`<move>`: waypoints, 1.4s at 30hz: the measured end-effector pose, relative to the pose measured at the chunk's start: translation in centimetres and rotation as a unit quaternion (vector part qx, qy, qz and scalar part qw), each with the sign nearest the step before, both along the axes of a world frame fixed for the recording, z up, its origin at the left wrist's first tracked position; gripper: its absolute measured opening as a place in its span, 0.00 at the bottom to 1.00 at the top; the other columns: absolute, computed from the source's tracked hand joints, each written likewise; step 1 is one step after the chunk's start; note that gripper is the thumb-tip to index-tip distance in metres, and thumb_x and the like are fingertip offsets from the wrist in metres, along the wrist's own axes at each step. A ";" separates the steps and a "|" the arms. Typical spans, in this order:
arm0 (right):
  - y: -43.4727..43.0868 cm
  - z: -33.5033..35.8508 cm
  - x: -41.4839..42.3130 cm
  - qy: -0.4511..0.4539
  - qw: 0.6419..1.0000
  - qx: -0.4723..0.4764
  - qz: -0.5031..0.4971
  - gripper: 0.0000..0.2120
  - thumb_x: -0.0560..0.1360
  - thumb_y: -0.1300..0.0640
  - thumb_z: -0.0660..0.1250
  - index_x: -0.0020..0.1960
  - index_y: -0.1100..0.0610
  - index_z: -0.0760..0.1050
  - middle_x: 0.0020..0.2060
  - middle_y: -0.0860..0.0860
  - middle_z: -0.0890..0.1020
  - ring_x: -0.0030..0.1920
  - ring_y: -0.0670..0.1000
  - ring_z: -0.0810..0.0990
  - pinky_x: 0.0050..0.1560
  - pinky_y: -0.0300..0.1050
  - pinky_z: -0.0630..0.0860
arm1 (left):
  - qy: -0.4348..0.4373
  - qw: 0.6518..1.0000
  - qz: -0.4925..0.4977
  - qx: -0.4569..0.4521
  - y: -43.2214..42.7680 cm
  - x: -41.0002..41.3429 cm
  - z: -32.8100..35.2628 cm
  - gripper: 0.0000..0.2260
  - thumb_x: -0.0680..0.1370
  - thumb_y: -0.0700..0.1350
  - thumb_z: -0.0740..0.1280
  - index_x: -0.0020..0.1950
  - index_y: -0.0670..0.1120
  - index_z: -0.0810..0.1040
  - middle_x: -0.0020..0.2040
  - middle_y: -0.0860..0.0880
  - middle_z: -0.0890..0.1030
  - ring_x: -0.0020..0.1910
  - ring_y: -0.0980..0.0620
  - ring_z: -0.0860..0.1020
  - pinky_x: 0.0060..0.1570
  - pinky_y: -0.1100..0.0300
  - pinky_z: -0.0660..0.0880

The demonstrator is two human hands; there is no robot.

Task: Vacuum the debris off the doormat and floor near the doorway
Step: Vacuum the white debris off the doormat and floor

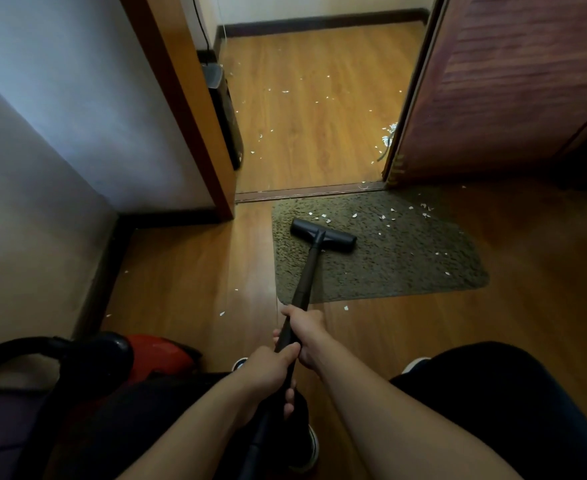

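Firmly, left hand (271, 372) and right hand (306, 332) clasp the wand (307, 271), nozzle (323, 234) near doormat's (406, 265) left edge.

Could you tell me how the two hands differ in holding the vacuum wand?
The right hand grips the wand farther forward, nearer the floor head; the left hand grips behind it. The right hand wraps from the right, the left hand from the left. Both curl round it.

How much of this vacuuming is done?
Done: the near left part of the mat looks mostly free of scraps. In hand: left hand and right hand grip the wand, nozzle on the mat. Left: scraps across the mat's far right, the floor past the doorway, a few by the left wall.
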State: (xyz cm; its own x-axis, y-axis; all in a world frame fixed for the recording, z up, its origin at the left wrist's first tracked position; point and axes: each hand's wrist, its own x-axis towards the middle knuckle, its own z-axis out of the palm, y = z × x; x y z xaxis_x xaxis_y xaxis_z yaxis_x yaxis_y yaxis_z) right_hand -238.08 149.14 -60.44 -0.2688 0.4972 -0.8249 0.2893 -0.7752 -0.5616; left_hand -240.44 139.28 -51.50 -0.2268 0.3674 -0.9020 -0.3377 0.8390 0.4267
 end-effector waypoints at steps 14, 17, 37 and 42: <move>7.7 -1.7 -5.4 0.005 1.000 0.009 -0.025 0.11 0.78 0.61 0.70 0.54 0.67 0.74 0.22 0.57 0.79 0.22 0.54 0.80 0.25 0.45 0.77 | -0.003 1.000 -0.008 0.003 7.7 -5.2 -1.6 0.15 0.83 0.54 0.60 0.55 0.42 0.68 0.22 0.48 0.71 0.17 0.54 0.70 0.21 0.65 0.70; 8.8 -1.9 -6.4 0.006 0.999 0.012 -0.030 0.09 0.78 0.60 0.70 0.48 0.66 0.75 0.21 0.57 0.80 0.24 0.55 0.81 0.29 0.47 0.79 | -0.011 1.000 -0.015 0.001 9.0 -6.2 -1.2 0.14 0.84 0.54 0.59 0.53 0.42 0.69 0.25 0.47 0.71 0.18 0.54 0.70 0.21 0.65 0.71; 1.5 1.3 -2.9 0.002 0.999 -0.032 -0.021 0.10 0.79 0.61 0.69 0.54 0.68 0.74 0.28 0.61 0.81 0.24 0.56 0.80 0.25 0.45 0.78 | -0.009 0.999 -0.028 -0.028 1.9 -3.8 1.2 0.15 0.83 0.52 0.61 0.54 0.40 0.73 0.30 0.46 0.72 0.21 0.53 0.70 0.22 0.63 0.71; -1.3 2.0 -1.6 0.009 0.999 -0.035 -0.023 0.09 0.80 0.61 0.69 0.47 0.64 0.71 0.30 0.62 0.81 0.26 0.57 0.81 0.27 0.47 0.79 | -0.026 0.999 -0.023 -0.032 -0.8 -2.9 1.4 0.13 0.83 0.52 0.62 0.60 0.43 0.72 0.32 0.46 0.73 0.23 0.54 0.71 0.24 0.62 0.71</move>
